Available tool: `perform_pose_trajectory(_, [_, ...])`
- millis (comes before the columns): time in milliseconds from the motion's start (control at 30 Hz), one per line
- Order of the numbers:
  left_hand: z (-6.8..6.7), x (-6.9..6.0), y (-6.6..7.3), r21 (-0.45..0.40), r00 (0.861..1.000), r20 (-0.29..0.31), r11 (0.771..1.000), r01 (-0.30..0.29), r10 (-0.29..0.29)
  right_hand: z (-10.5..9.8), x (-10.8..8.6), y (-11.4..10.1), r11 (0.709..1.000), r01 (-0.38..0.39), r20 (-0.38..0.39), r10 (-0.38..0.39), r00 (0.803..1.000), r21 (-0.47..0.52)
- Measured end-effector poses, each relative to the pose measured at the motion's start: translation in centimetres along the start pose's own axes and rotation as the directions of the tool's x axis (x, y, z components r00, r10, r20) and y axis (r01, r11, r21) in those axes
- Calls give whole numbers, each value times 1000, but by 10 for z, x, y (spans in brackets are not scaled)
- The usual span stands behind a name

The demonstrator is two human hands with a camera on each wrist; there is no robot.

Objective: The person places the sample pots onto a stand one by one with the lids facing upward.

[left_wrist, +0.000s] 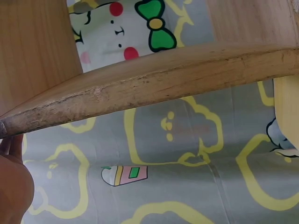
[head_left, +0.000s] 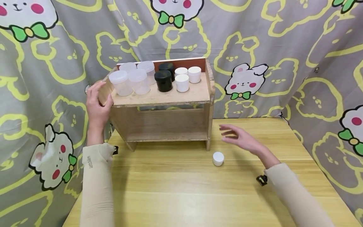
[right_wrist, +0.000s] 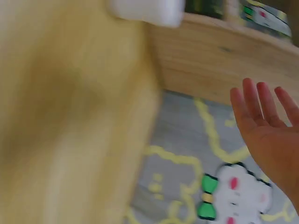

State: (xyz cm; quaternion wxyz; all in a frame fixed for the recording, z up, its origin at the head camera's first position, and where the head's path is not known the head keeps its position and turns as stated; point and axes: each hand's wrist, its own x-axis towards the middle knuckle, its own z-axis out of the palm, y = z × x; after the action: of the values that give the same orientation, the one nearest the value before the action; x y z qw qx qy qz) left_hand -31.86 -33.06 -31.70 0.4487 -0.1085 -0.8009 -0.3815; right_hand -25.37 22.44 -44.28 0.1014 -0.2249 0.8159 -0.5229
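Note:
A two-tier wooden shelf (head_left: 158,101) stands at the back of the table. My left hand (head_left: 98,104) grips the upper part of its left side panel (left_wrist: 149,86), thumb on the near side. To the right of the shelf, my right hand (head_left: 241,138) hovers over the table with its fingers extended, holding nothing. In the right wrist view, the right hand (right_wrist: 271,126) shows spread fingers. A small white lidded jar (head_left: 218,159) sits on the table in front of the right hand, apart from it.
On the upper tier stand several translucent jars (head_left: 139,82), two black jars (head_left: 164,81) and three white jars (head_left: 182,84). The lower tier (head_left: 167,124) shows bare wood. A patterned grey curtain (head_left: 244,47) surrounds the wooden table (head_left: 170,189) behind and at the sides.

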Motion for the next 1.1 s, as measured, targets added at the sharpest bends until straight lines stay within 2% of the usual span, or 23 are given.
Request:
perform_pose_trajectory(200, [-1, 0, 1, -5, 1000, -1, 1000, 6, -6, 21, -10, 33, 999, -41, 163, 34, 986, 36])
perform_pose_trajectory(367, [-1, 2, 1, -6, 1000, 0, 1000, 3, -3, 29, -12, 46, 996, -71, 224, 55, 973, 62])
perform_pose_trajectory(533, [0, 2, -1, -5, 1000, -3, 1000, 1, -1, 39, -11, 54, 997, -79, 255, 78, 964, -5])
perform_pose_trajectory(800, [1, 0, -1, -10, 1000, -4, 1000, -1, 1, 50, -6, 57, 999, -15, 260, 27, 965, -47])
perform_pose_trajectory(1100, [2, -1, -2, -5, 1000, -9, 1000, 11, -11, 49, -5, 57, 991, -58, 235, 86, 968, -124])
